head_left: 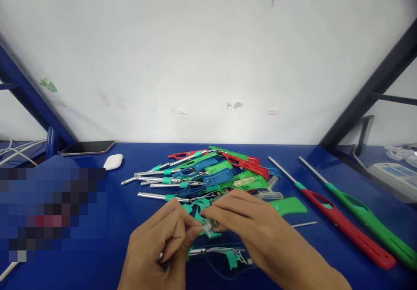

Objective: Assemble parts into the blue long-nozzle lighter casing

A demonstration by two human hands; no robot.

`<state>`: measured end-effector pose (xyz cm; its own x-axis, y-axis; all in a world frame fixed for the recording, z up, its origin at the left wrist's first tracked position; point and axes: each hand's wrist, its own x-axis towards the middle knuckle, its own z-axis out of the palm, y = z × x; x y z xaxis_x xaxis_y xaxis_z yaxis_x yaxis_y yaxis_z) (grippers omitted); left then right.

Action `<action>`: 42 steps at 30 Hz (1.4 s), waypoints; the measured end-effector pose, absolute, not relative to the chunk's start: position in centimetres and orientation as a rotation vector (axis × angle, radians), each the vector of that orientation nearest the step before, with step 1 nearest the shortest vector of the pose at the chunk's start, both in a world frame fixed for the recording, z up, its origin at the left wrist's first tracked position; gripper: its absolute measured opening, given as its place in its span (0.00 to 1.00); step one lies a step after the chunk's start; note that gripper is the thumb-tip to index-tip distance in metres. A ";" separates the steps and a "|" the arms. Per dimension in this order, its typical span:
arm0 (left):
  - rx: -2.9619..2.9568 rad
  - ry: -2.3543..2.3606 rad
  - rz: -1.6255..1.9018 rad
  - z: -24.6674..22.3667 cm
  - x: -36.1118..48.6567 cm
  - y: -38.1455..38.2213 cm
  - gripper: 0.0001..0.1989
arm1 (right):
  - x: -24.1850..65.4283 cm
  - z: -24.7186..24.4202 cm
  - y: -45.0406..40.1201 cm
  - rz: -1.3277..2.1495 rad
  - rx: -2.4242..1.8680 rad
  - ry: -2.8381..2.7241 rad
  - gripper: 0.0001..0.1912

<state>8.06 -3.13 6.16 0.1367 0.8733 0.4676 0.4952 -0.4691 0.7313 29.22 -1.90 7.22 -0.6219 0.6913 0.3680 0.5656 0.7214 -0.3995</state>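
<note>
My left hand (158, 244) and my right hand (257, 231) meet low in the middle of the view. Both are closed, fingertips pinching a small clear plastic piece (207, 228) between them. A bit of metal shows at the piece's right end, partly covered by my right fingers. Some shiny tip (160, 256) pokes out under my left fingers; I cannot make out what it belongs to. Below the hands lies an opened lighter with a metal tube (198, 251), white wires and a teal trigger (232, 259). More teal triggers (202, 207) lie just behind the fingertips.
A pile of lighter parts holds blue shells (218, 178), red shells (246, 164), green shells and metal tubes (163, 196). Whole red (352, 233) and green (374, 225) lighters lie right. A phone (87, 147) and white case (113, 162) lie left on the blue table (107, 203).
</note>
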 end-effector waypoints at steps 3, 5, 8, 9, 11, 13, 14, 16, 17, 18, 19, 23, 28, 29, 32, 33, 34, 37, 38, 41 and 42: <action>1.905 1.329 1.245 6.3 8.1 -2.8 0.17 | 30.3 8.0 -2.2 0.361 -1.040 -2.365 0.29; 1.915 1.343 1.203 5.9 8.3 -2.7 0.06 | 31.6 8.8 -2.6 0.356 -1.116 -2.278 0.25; 2.198 1.250 1.074 4.4 9.0 -2.7 0.05 | 33.6 9.1 -3.6 0.323 -1.267 -2.116 0.18; 2.318 1.182 1.024 3.7 9.2 -2.7 0.06 | 34.2 8.8 -3.9 0.333 -1.318 -2.079 0.17; 2.504 1.081 0.935 2.4 9.7 -2.6 0.10 | 34.9 7.6 -4.6 0.409 -1.416 -2.028 0.16; 2.592 1.057 0.852 1.3 10.2 -2.5 0.12 | 35.1 5.9 -5.3 0.509 -1.488 -1.946 0.15; 2.611 1.048 0.815 0.9 10.4 -2.5 0.11 | 35.0 5.0 -5.5 0.546 -1.494 -1.896 0.15; 2.616 1.021 0.769 0.5 10.6 -2.4 0.10 | 34.6 3.4 -5.8 0.560 -1.450 -1.795 0.16; 2.610 1.001 0.769 0.4 10.7 -2.4 0.10 | 34.3 2.8 -5.8 0.539 -1.434 -1.747 0.18; 2.600 0.986 0.779 0.4 10.7 -2.3 0.10 | 34.0 2.4 -5.8 0.521 -1.420 -1.718 0.20; 2.590 0.975 0.797 0.4 10.7 -2.3 0.11 | 33.7 2.1 -5.7 0.504 -1.413 -1.712 0.21; 2.578 0.926 0.934 0.5 10.9 -2.3 0.11 | 33.3 1.5 -5.3 0.461 -1.374 -1.829 0.21; 2.641 0.883 1.032 0.4 11.3 -2.3 0.12 | 33.6 0.8 -5.6 0.478 -1.358 -1.901 0.19; 2.648 0.875 1.048 0.4 11.3 -2.4 0.12 | 33.6 0.7 -5.6 0.486 -1.347 -1.911 0.18; 2.642 0.881 1.034 0.2 11.2 -2.6 0.12 | 33.7 0.5 -5.7 0.513 -1.321 -1.948 0.15; 2.635 0.881 1.023 0.1 11.1 -2.6 0.12 | 33.6 0.5 -5.8 0.521 -1.317 -1.957 0.15; 2.627 0.875 1.022 0.1 11.1 -2.7 0.12 | 33.6 0.5 -5.8 0.521 -1.312 -1.961 0.14; 2.595 0.866 1.041 0.1 11.0 -2.8 0.12 | 33.6 0.6 -5.8 0.480 -1.297 -1.960 0.14; 2.587 0.864 1.049 0.1 11.0 -2.8 0.12 | 33.6 0.6 -5.8 0.462 -1.290 -1.960 0.14; 2.573 0.870 1.071 0.2 11.1 -2.8 0.12 | 33.7 0.8 -5.9 0.415 -1.264 -1.957 0.14; 2.570 0.868 1.079 0.2 11.2 -2.8 0.12 | 33.7 0.8 -5.9 0.399 -1.256 -1.952 0.13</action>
